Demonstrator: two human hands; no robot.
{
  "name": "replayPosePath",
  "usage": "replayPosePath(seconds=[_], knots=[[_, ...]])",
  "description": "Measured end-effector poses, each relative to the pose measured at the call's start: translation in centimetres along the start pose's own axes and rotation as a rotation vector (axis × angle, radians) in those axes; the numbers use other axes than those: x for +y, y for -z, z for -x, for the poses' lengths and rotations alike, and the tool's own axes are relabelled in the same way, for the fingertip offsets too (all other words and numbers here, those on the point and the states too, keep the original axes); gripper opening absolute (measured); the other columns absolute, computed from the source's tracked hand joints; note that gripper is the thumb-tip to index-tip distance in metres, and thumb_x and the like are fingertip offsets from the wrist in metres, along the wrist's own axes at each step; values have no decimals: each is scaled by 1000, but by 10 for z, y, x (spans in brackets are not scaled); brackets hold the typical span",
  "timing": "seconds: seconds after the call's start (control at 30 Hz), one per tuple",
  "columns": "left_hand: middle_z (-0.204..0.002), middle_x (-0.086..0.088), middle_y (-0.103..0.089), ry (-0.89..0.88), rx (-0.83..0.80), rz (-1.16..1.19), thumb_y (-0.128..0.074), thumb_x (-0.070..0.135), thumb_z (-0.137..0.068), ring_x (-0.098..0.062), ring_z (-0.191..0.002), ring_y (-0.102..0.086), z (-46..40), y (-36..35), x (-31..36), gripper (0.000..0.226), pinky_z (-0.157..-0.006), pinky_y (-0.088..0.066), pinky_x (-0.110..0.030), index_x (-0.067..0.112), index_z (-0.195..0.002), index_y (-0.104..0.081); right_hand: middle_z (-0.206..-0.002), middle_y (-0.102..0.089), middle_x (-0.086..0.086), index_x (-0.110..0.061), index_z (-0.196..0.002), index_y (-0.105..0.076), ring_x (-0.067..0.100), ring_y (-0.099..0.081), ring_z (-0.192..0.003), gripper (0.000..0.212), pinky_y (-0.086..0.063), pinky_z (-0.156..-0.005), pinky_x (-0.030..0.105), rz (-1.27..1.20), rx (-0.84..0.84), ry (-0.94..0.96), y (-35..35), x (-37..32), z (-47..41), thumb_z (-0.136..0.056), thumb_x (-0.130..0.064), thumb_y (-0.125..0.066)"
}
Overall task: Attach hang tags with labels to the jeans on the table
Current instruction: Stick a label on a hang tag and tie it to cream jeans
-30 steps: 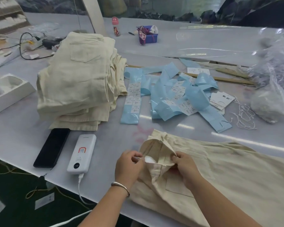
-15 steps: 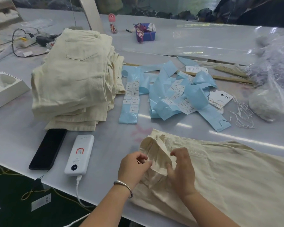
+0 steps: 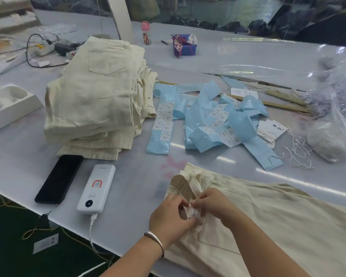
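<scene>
Jeans [image 3: 268, 226], cream, near desk edge: my left hand [image 3: 172, 214] and right hand [image 3: 214, 202] pinch the sewn-in label [image 3: 194, 212]; I'd keep waistband taut while tagging.

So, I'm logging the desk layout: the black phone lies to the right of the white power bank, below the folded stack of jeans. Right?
Not quite. In the head view the black phone lies to the left of the white power bank, not the right. Both do sit below the folded stack of jeans.
</scene>
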State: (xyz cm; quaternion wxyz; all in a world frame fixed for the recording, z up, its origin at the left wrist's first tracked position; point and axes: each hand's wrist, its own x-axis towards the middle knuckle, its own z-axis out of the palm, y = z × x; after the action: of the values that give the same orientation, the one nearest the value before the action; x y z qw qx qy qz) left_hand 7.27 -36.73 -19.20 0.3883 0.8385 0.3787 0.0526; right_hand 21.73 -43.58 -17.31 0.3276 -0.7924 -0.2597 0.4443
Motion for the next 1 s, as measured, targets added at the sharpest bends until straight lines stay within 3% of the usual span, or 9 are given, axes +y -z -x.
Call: replayPosePath(seconds=[0.17,0.33,0.47,0.57,0.7,0.77,0.87,1.0], knots=[[-89,19,-54,-5,44,10,-62,67,-63,4,-74,-54,5,-1,-6,41,-57,-37,-10,39,-92,-54,-65,-66,5,-8,-69,-76,9,-56,-59,6,-43,-61,21,-46,-131,-8,15,6,1,-74,-10,-75],[-90,20,-55,46,84,65,-63,35,-79,4,-74,-53,4,-9,-10,16,-61,-41,-15,40,-91,-54,-68,-68,4,-7,-74,-76,10,-58,-62,7,-44,-64,20,-119,-187,26,23,16,1,-75,-13,-74],[-89,22,-60,42,138,137,-55,18,-87,1,-76,-57,4,-12,-15,23,-65,-45,-19,41,-86,-56,-74,-67,5,-9,-76,-74,13,-59,-70,5,-46,-70,21,-246,-349,73,32,27,5,-80,-10,-74],[-88,22,-59,25,181,147,-56,16,-89,0,-76,-57,7,-17,-14,25,-64,-43,-17,41,-85,-57,-76,-68,6,-12,-74,-72,14,-61,-70,11,-49,-70,21,-280,-434,97,38,30,4,-81,-4,-72],[-93,18,-61,21,214,268,-63,27,-84,-5,-76,-60,13,-18,-5,11,-71,-50,-26,35,-90,-63,-75,-68,8,-10,-70,-72,16,-64,-69,8,-52,-68,22,-433,-424,79,39,34,3,-76,-5,-74],[-98,16,-61,23,216,341,-61,34,-78,-9,-75,-63,17,-18,3,18,-71,-54,-31,34,-95,-63,-74,-69,8,-10,-70,-73,16,-64,-69,4,-53,-69,22,-491,-425,65,40,36,4,-70,-9,-76],[-104,17,-59,31,232,349,-63,25,-81,-11,-75,-63,25,-21,10,23,-70,-57,-32,31,-103,-64,-74,-69,8,-10,-71,-74,16,-66,-68,7,-54,-68,22,-525,-442,54,41,39,8,-64,-10,-78],[-110,14,-58,62,248,331,-61,11,-88,0,-83,-62,25,-20,11,23,-74,-56,-23,26,-106,-65,-73,-68,9,-9,-70,-73,16,-65,-67,7,-53,-68,22,-525,-433,51,38,41,7,-74,-3,-74]])
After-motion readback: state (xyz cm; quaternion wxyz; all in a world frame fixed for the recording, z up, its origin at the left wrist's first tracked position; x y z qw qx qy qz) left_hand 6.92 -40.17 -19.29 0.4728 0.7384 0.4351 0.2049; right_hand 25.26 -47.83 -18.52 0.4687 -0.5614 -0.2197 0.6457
